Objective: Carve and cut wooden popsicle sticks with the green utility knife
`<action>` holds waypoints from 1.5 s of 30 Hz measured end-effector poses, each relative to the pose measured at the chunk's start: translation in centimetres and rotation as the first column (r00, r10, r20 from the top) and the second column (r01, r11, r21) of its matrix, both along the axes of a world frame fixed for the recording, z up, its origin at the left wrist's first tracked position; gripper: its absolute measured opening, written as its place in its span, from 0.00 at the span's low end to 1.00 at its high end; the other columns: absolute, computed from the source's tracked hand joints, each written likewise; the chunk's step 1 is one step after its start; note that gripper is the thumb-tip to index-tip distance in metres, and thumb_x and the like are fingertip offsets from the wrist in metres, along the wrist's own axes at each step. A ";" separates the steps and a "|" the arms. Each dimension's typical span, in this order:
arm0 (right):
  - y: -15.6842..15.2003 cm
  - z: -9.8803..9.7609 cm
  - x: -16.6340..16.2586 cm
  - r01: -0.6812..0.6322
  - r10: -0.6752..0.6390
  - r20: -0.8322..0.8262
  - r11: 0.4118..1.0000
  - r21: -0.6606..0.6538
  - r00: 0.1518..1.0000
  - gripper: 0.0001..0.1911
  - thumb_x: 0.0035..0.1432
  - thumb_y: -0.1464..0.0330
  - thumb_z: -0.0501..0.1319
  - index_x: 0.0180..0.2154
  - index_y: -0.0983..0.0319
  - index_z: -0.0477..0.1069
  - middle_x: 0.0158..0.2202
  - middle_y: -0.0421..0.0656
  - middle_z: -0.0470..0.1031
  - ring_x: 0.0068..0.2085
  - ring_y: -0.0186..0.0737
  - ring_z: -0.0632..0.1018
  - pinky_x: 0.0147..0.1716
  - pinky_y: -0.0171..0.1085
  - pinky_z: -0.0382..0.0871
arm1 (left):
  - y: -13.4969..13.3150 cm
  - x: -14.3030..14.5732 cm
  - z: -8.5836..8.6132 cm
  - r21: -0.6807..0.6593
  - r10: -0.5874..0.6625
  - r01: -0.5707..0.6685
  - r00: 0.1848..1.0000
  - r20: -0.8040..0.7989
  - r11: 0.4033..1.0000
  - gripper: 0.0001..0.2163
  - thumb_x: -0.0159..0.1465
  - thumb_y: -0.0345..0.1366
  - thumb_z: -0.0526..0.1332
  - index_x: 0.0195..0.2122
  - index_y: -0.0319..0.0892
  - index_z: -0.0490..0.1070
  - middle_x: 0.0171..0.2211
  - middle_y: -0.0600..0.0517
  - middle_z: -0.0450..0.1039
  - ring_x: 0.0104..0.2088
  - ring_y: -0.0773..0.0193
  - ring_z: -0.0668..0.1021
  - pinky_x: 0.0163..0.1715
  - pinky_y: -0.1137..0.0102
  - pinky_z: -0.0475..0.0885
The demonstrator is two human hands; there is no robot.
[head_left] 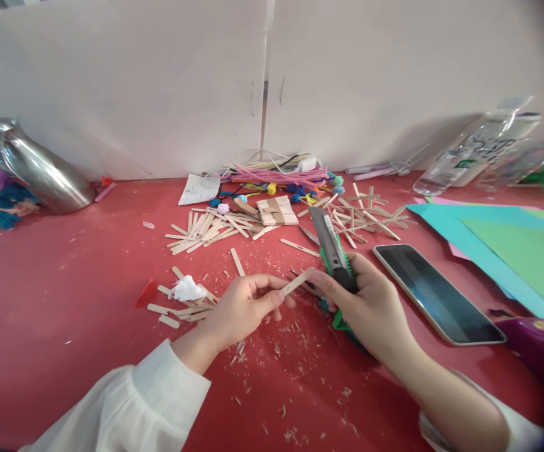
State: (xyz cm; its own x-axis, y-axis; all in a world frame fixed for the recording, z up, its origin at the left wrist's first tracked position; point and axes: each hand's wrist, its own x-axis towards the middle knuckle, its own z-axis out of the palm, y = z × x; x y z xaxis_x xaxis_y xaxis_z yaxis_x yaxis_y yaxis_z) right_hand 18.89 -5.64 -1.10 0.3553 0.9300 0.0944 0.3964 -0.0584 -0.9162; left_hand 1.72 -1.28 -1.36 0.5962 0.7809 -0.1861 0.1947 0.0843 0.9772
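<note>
Between my hands is a short popsicle stick (296, 284) with small notches along it. My left hand (241, 307) pinches its near end between thumb and fingers. The thumb and finger of my right hand (370, 307) touch the far end. A utility knife (332, 245) with a grey and green body is also gripped in my right hand, pointing up and away. Wood shavings (295, 351) lie scattered on the red table (88, 270) below. Left of my left hand, several cut sticks (190, 312) lie beside a crumpled white tissue (188, 289).
Behind my hands lie piles of popsicle sticks (206, 227), a bundled stack (277, 211) and pink pipe cleaners (276, 176). To the right are a phone (436, 292), coloured paper (512, 245) and a plastic bottle (470, 147). A steel jug (43, 166) stands far left.
</note>
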 end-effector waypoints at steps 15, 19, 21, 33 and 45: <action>-0.2 -1.3 -1.4 -0.137 0.099 0.271 0.982 0.127 0.957 0.09 0.51 0.66 0.58 0.37 0.58 0.63 0.30 0.39 0.74 0.30 0.37 0.74 0.30 0.34 0.67 | -1.0 0.8 -1.1 0.106 0.020 -0.032 0.994 0.111 0.994 0.12 0.60 0.33 0.56 0.45 0.40 0.70 0.37 0.49 0.74 0.39 0.61 0.75 0.41 0.66 0.69; -0.2 -1.2 -1.2 -0.109 0.067 0.304 0.986 0.124 0.950 0.09 0.51 0.66 0.57 0.36 0.58 0.63 0.28 0.39 0.73 0.28 0.37 0.73 0.29 0.34 0.67 | -1.5 0.7 -0.8 0.215 0.013 -0.013 1.000 0.000 0.977 0.13 0.60 0.32 0.55 0.46 0.42 0.70 0.34 0.51 0.74 0.37 0.61 0.75 0.38 0.67 0.69; -0.3 -1.3 -1.2 -0.110 0.064 0.326 0.986 0.126 0.943 0.09 0.51 0.66 0.57 0.37 0.58 0.63 0.28 0.39 0.73 0.28 0.37 0.74 0.29 0.35 0.67 | -1.7 0.8 -0.6 0.270 0.014 -0.003 0.999 -0.039 0.963 0.13 0.60 0.31 0.54 0.45 0.42 0.70 0.33 0.52 0.74 0.36 0.62 0.75 0.37 0.68 0.69; -0.4 -1.0 -1.6 -0.107 0.031 0.468 0.985 0.136 0.883 0.14 0.46 0.70 0.54 0.39 0.58 0.62 0.30 0.41 0.76 0.28 0.40 0.78 0.25 0.35 0.68 | -2.0 1.0 -0.2 0.332 -0.022 0.046 0.997 -0.077 0.942 0.07 0.59 0.30 0.53 0.33 0.39 0.70 0.28 0.53 0.70 0.33 0.63 0.73 0.32 0.72 0.67; -0.3 -0.9 -1.1 -0.205 0.061 0.572 0.960 0.191 0.818 0.11 0.46 0.70 0.52 0.35 0.58 0.63 0.22 0.37 0.73 0.22 0.37 0.74 0.21 0.33 0.65 | -0.9 0.9 0.0 -0.213 -0.036 0.083 0.976 0.216 0.973 0.07 0.54 0.30 0.61 0.35 0.40 0.74 0.31 0.51 0.75 0.33 0.64 0.76 0.40 0.66 0.69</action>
